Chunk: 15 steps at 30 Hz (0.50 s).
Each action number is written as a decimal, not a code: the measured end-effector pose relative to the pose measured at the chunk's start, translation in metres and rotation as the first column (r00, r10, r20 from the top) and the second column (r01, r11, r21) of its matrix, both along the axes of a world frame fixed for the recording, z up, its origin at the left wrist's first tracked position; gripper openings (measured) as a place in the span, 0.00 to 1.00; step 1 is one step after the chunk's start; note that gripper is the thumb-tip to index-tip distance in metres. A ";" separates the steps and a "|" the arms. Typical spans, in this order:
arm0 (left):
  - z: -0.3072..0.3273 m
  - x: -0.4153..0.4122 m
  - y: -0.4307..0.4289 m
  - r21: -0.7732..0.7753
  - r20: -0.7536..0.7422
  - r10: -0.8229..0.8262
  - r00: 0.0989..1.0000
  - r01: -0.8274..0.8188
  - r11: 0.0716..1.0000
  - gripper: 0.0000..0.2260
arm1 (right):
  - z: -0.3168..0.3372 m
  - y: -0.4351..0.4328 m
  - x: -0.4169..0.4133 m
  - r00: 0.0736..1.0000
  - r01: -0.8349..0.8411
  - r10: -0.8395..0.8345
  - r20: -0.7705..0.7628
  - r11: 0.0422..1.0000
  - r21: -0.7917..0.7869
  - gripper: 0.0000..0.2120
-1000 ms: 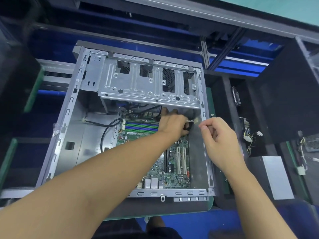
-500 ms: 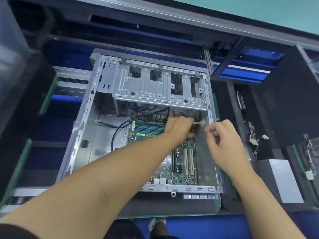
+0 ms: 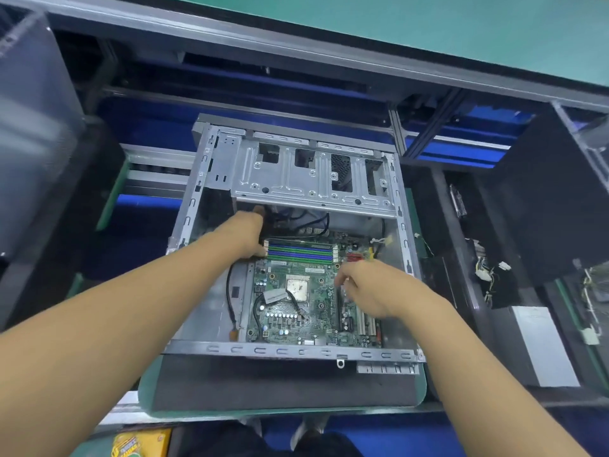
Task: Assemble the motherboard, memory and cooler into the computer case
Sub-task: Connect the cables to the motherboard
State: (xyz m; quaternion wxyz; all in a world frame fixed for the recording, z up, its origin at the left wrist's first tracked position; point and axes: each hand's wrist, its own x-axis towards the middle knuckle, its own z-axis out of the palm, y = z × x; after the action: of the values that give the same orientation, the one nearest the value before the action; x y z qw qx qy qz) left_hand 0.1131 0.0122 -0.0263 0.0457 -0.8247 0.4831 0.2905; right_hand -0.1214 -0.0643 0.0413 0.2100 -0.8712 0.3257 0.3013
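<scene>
Head view. The case (image 3: 298, 352) lies open on its side on the bench, and the board (image 3: 296, 311) sits flat inside it. The memory slots (image 3: 300, 250) at the far edge of the board show green and blue strips; I cannot tell whether modules are seated in them. The CPU socket (image 3: 297, 287) is bare: no cooler is mounted, and I see none elsewhere in this view.

My left hand (image 3: 245, 235) reaches to the far left corner of the board, under the drive cage (image 3: 313, 179), beside the left end of the slots. Its fingers are hidden, so I cannot tell whether it grips anything.

My right hand (image 3: 369, 288) rests over the right part of the board, above the expansion slots (image 3: 365, 324), fingers curled downward with the tips near the board. I cannot tell whether they pinch anything.

A black cable (image 3: 230, 298) loops along the left edge of the board, loose.

Judgement: board placed; fastening and cabling unconfirmed; cooler left to fit.
</scene>
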 end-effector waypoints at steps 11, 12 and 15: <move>0.019 0.004 0.015 -0.068 -0.731 0.349 0.586 -0.572 0.818 0.08 | -0.031 0.023 0.042 0.988 0.009 -0.059 0.141 0.943 0.332 0.19; 0.021 -0.001 0.013 -0.040 -0.802 0.355 0.481 -0.636 0.771 0.09 | -0.034 0.027 0.052 0.987 -0.005 -0.053 0.152 0.935 0.354 0.25; 0.028 -0.017 0.005 0.110 -0.904 0.381 0.193 -0.758 0.643 0.10 | -0.042 0.040 0.077 0.993 -0.029 -0.027 0.119 0.895 0.445 0.26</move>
State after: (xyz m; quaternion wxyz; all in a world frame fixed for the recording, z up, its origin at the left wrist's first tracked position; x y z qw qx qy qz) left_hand 0.0965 0.0175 0.0015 -0.4744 -0.6625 0.1260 0.5659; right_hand -0.0445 -0.0238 -0.0007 0.4232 -0.8168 0.2343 0.3143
